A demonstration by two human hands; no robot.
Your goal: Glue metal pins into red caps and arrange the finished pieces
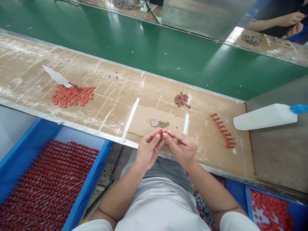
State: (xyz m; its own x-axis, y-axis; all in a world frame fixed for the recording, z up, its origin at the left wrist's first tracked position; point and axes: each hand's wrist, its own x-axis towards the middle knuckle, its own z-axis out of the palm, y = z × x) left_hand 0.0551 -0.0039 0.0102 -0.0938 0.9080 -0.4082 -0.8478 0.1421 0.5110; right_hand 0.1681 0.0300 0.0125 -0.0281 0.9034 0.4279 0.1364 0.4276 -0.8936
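Note:
Close together over the bench's front edge, both hands are closed at the fingertips. My left hand [149,149] pinches a small red disc [160,132]. My right hand [182,146] pinches a small dark and red part [166,132] right beside that disc; whether the two touch is too small to tell. Just beyond the fingers, a small round container [154,121] stands on a taped cardboard sheet [141,118], next to a dark wet stain. A pile of small red and dark parts [182,99] lies behind, to the right. Farther right runs a slanting row of joined red pieces [223,131].
Red discs [72,95] are heaped at the left by a white strip [56,76]. A white bottle [266,117] lies at the right. Below are a blue tray [96,170] of red pieces and a disc bin [271,208]. Another person's hands [292,24] show top right.

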